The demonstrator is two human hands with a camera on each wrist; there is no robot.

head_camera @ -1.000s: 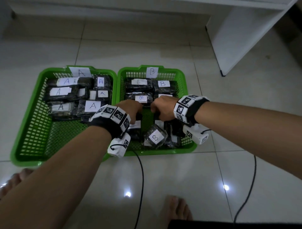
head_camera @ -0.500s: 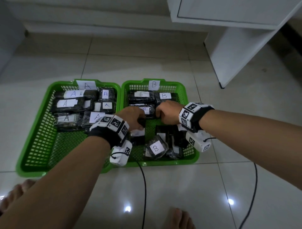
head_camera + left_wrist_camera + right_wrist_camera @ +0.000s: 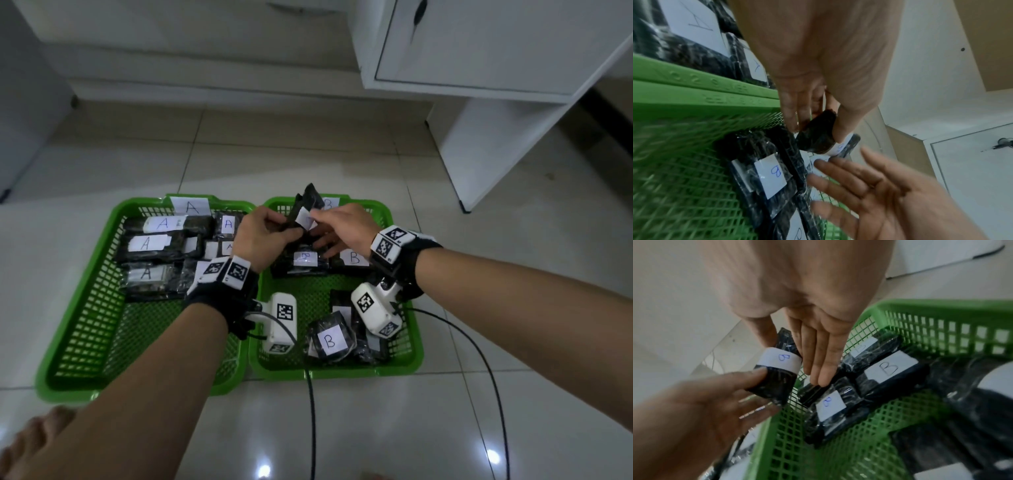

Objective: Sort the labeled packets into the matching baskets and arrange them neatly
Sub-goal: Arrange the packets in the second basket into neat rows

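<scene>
Two green baskets sit side by side on the floor. Basket A (image 3: 78,301) on the left holds several black packets labelled A (image 3: 154,243). Basket B (image 3: 342,371) on the right holds B packets at its back (image 3: 308,262) and a loose one at its front (image 3: 330,341). My left hand (image 3: 284,229) grips a black B packet (image 3: 308,200) upright above the back of basket B. My right hand (image 3: 313,219) pinches its upper end with thumb and forefinger, the other fingers straight. The right wrist view shows the held packet (image 3: 777,369) with its B label.
A white cabinet (image 3: 479,154) stands at the back right, its base on the tile floor. Two black cables (image 3: 311,411) run from the wrists toward me across the tiles. A bare foot (image 3: 34,435) shows at the bottom left.
Both hands have risen out of basket B, lifting one B packet up toward the basket's back edge. The view has tilted upward.
</scene>
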